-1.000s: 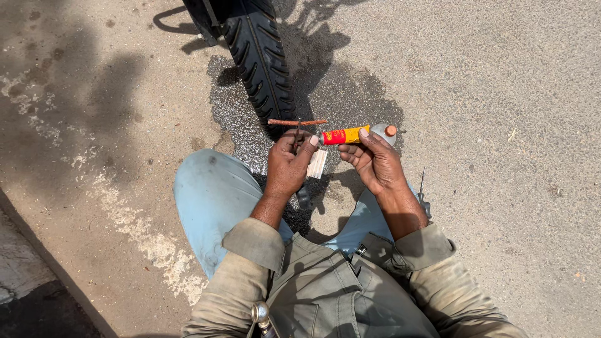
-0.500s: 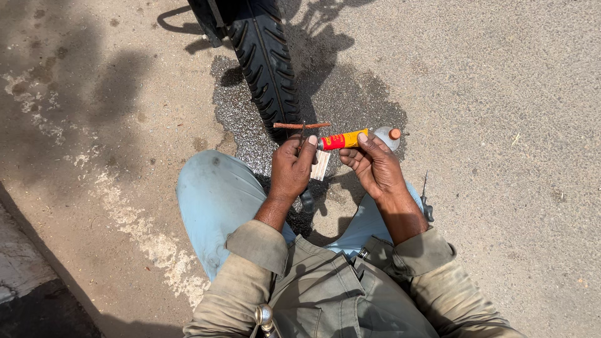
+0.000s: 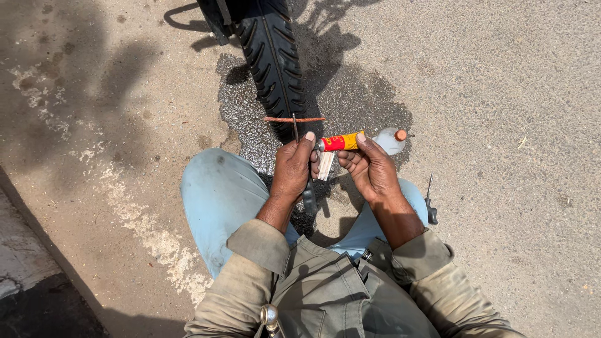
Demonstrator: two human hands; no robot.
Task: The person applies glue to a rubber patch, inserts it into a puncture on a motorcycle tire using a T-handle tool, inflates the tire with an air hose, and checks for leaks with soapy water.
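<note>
— Head view first: what are the fingers doing?

— The left hand [image 3: 294,170] is curled tight around a thin metal tool [image 3: 295,127] with a dark handle, thumb tip up against the end of a small tube [image 3: 340,143]. A reddish-brown cord [image 3: 294,119] lies crosswise through the tool's tip. The right hand [image 3: 370,168] pinches the tube between thumb and bent fingers.

— How are the hands posed?

— Both are raised in front of the chest, backs toward the camera, wrists bent inward, nearly touching, above the gap between the pale blue trouser knees [image 3: 216,194].

— And the tube?

— It is red and yellow, lying level, pointing at the tool. A white paper strip [image 3: 326,165] hangs just under it, between the hands.

— What lies farther out?

— A clear plastic bottle with an orange cap [image 3: 391,139] shows just past the right fingers. A black ribbed tyre [image 3: 272,56] stands on a dark wet patch [image 3: 357,94] of the ground. Another dark-handled tool [image 3: 431,203] lies on the ground beside the right knee.
</note>
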